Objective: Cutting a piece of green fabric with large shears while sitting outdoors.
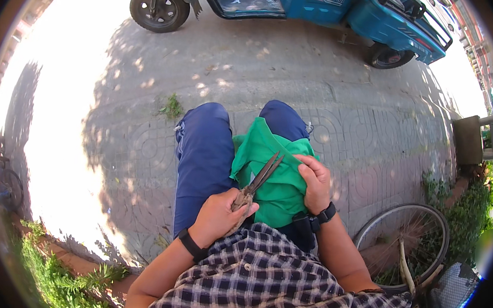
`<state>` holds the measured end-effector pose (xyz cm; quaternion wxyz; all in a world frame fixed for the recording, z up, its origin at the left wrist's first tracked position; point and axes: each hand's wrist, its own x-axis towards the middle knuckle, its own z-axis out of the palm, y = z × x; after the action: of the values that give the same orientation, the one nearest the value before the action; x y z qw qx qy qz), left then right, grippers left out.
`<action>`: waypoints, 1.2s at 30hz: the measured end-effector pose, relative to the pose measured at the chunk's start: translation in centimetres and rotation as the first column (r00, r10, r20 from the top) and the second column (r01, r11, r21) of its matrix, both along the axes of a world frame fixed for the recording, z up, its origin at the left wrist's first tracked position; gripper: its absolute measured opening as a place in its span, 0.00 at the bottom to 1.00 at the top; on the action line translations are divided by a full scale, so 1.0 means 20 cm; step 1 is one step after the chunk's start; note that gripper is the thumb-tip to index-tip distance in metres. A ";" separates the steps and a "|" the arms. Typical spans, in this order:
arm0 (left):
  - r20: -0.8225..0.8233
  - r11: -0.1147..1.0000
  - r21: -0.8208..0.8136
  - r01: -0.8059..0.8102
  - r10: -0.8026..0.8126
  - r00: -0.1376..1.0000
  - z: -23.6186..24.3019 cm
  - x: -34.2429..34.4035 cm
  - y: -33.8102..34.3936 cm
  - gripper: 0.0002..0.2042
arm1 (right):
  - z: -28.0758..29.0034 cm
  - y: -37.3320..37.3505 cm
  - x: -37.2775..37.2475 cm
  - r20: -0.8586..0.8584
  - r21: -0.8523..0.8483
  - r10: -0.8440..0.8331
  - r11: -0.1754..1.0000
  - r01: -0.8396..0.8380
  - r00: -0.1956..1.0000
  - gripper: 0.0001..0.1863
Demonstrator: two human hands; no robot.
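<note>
A green cloth (283, 196) lies draped over my right thigh, its upper part bunched and folded. My left hand (218, 213) is closed round the wrapped handles of a pair of scissors (266, 173). The dark blades point up and to the right, slightly parted, over the cloth. My right hand (315, 183) pinches the right edge of the cloth between thumb and fingers, close to the blade tips. Whether the blades touch the fabric, I cannot tell. Both wrists carry black bands.
My knees in blue trousers (204, 151) are under the work. A blue three-wheeled cargo vehicle (317, 6) stands ahead on the pavement. At the right, a bicycle wheel (446, 234) rests near sticks and plants. Green weeds (53, 266) grow along a brick edge at the lower left.
</note>
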<state>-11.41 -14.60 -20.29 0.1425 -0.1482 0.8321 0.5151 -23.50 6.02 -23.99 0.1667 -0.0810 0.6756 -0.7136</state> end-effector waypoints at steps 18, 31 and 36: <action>0.008 0.998 -0.017 -0.063 0.063 0.998 -0.02 -0.01 -0.03 0.19 | 0.00 -0.03 -0.01 0.024 -0.030 -0.004 1.000 0.005 1.000 0.12; -0.038 0.998 -0.021 0.056 -0.057 0.998 0.02 0.03 -0.01 0.23 | 0.23 0.17 -0.07 -0.309 0.639 0.425 0.756 -0.145 0.851 0.14; 0.017 0.993 0.031 0.118 -0.119 0.993 0.00 0.01 -0.03 0.25 | 0.51 0.14 -0.06 -0.155 0.937 0.626 0.339 -0.087 0.764 0.13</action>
<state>-11.13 -15.26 -20.23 0.1826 -0.1012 0.8303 0.5168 -24.78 8.86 -13.73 0.1633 -0.3126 0.9253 -0.1394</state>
